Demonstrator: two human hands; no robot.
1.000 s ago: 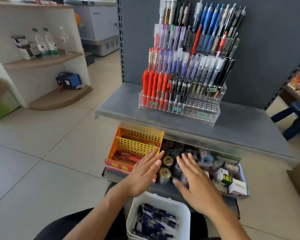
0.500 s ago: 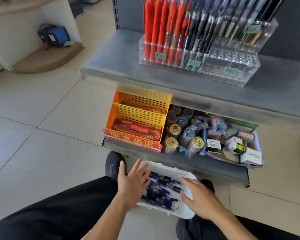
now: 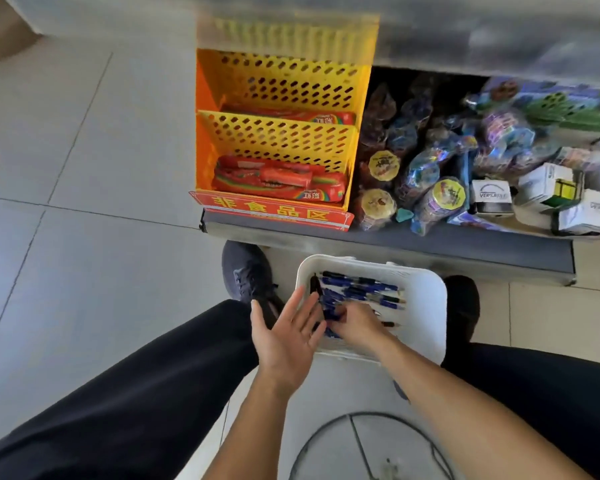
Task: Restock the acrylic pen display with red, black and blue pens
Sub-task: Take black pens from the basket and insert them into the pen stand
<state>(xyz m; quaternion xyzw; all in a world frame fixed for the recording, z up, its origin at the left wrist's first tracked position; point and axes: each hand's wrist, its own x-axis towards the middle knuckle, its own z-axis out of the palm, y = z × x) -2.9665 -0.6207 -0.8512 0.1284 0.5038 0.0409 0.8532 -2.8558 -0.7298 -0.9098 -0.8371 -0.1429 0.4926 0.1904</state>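
Note:
A white plastic basket (image 3: 426,306) sits on the floor between my feet, holding several blue pens (image 3: 361,289). My right hand (image 3: 355,325) is down inside the basket, its fingers curled around some of the blue pens. Spread flat with straight fingers, my left hand (image 3: 284,332) hovers at the basket's left rim, palm turned toward the pens. The acrylic pen display is out of view above.
An orange-yellow perforated bin (image 3: 278,133) with red candy packs stands on the low shelf (image 3: 395,244) ahead. Right of it lie wrapped toys and small white boxes (image 3: 492,197). My shoes (image 3: 246,271) flank the basket. A dark cable (image 3: 361,441) loops on the tiled floor.
My gaze dropped from the display to the floor basket. Both hands came down from the low shelf; the right one went into the basket and closed on blue pens.

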